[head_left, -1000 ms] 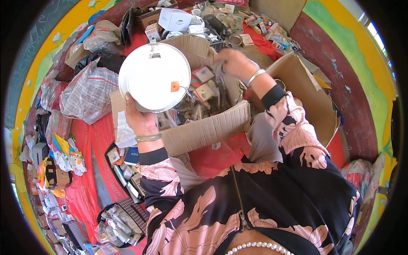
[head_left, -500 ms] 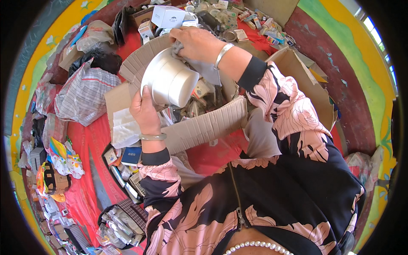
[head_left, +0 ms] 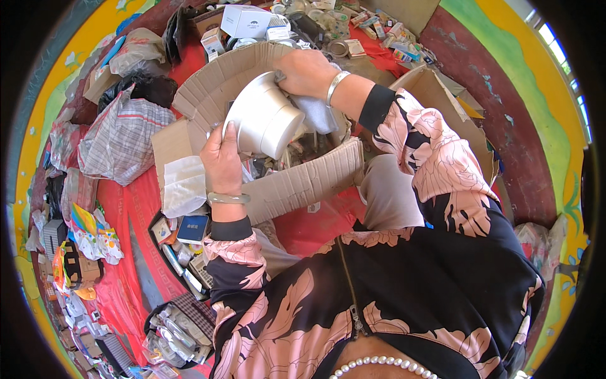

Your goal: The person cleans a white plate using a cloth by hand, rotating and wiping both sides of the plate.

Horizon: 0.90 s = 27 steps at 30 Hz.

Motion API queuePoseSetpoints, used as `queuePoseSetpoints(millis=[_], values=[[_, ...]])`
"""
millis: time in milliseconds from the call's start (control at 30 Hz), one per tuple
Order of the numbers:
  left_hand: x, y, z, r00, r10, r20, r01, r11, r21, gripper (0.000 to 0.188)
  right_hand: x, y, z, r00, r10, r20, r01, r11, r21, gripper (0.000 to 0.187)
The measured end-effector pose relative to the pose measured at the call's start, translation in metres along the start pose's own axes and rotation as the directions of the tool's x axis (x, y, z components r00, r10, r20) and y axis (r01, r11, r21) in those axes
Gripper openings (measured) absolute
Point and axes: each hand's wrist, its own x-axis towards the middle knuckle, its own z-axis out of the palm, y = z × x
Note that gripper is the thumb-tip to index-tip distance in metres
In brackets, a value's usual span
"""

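Note:
A silvery, stepped metal pot is tilted over an open cardboard box, its narrower base toward the lower right. My left hand grips its wide rim at the left, thumb laid along the outer wall. Up at the far side of that rim, my right hand is closed on a grey cloth. A bunched bit of the cloth shows at the fingertips against the pot, while the rest hangs below the palm. The pot's inside is turned out of sight.
Mixed small items lie inside the box. A checked bag and a black plastic bag stand left. Nearer is a bin with a blue booklet. A white carton stands beyond; another open cardboard box is at right.
The pot and my left hand have shifted slightly right. My right hand has slid right and nearer along the rim with the cloth, which hangs more bunched.

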Motion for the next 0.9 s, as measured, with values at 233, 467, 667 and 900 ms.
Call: queuePoseSetpoints(millis=[233, 467, 667, 900], values=[[0.003, 0.002, -0.001, 1.000, -0.006, -0.010, 0.007, 0.998, 0.069, 0.024, -0.011, -0.004, 0.015, 0.943, 0.314, -0.113, -0.270, 0.917, 0.295, 0.032], [0.006, -0.010, -0.014, 0.979, -0.164, -0.120, 0.161, 0.986, -0.033, 0.024, -0.015, 0.090, 0.018, 0.688, 0.713, 0.135, -0.453, 0.275, 0.848, 0.022], [0.023, -0.009, 0.011, 0.980, -0.168, -0.106, 0.106, 0.894, -0.436, 0.028, -0.050, 0.250, 0.043, 0.951, 0.308, 0.007, -0.308, 0.950, -0.053, 0.023], [0.010, 0.000, -0.025, 0.967, -0.178, -0.181, 0.092, 0.910, -0.404, 0.027, -0.005, 0.055, -0.029, 0.972, 0.198, -0.130, -0.135, 0.915, 0.381, 0.032]])
